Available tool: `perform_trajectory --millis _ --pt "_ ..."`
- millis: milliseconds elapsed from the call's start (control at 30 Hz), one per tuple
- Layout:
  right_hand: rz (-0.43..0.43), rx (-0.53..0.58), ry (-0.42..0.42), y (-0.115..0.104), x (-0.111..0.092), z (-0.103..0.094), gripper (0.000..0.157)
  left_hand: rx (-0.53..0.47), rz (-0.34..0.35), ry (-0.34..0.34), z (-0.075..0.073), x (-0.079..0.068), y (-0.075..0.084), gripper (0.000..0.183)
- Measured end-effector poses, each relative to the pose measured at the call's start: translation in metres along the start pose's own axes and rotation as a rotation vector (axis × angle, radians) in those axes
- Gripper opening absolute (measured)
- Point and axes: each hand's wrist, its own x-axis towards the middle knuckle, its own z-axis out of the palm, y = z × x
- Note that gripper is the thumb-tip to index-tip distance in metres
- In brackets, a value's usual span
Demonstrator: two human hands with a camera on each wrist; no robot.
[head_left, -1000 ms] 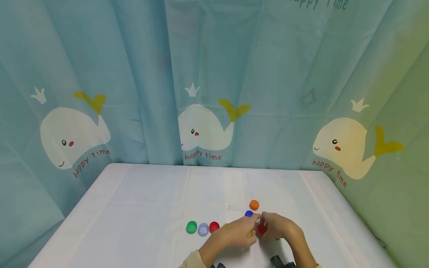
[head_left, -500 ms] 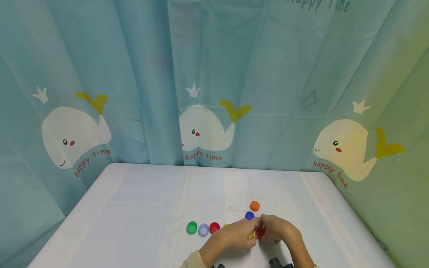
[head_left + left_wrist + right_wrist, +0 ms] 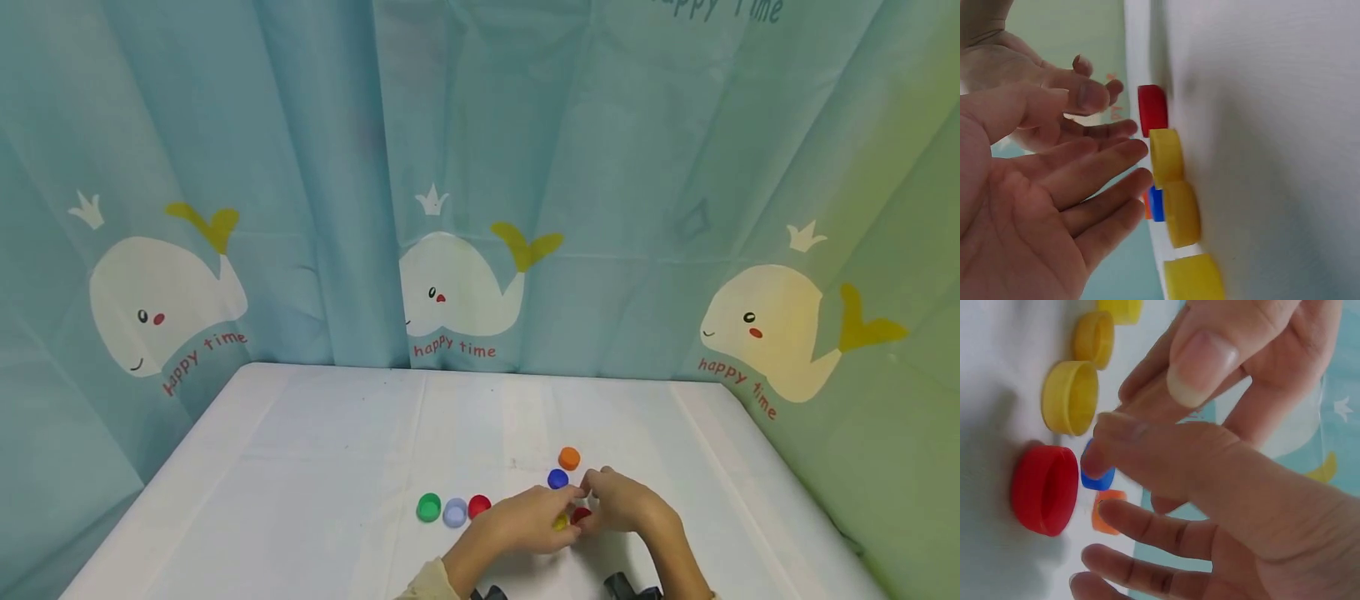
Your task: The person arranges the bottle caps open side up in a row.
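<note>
My left hand (image 3: pixel 528 521) hovers by the caps with its fingers loosely extended and holding nothing. Facing it, my right hand (image 3: pixel 626 504) has relaxed fingers, its palm turned inward and nothing in its grasp. Below the right fingertips, a red bottle cap (image 3: pixel 1029 490) rests on the table, partly hidden by the hands in the head view. It is at the end of a row, beside a yellow bottle cap (image 3: pixel 1057 394). Further along stand a second yellow cap (image 3: pixel 1184 214) and a third, brighter yellow one (image 3: pixel 1194 278). The left fingertips overlap the nearest yellow cap's edge in the left wrist view.
The row's other end has a green cap (image 3: pixel 429 507), a light blue cap (image 3: pixel 455 513) and another red cap (image 3: pixel 479 507). Beyond the hands lie a blue cap (image 3: pixel 557 479) and an orange cap (image 3: pixel 569 458). A whale-print curtain (image 3: pixel 480 167) hangs behind the white table (image 3: pixel 322 450).
The red cap that was between my right hand's fingers now sits on the table beside the yellow cap. The right hand has let go and lifted slightly away; the left fingers have loosened.
</note>
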Motion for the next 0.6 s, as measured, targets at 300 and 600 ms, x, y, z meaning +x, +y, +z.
perform_trajectory --millis 300,600 --pt "-0.027 0.182 0.071 0.011 0.003 -0.006 0.024 -0.06 -0.038 0.137 -0.015 -0.003 -0.003 0.026" --pt "0.061 0.197 0.145 0.018 0.015 -0.003 0.032 -0.11 -0.042 0.169 -0.024 -0.001 -0.009 0.029"
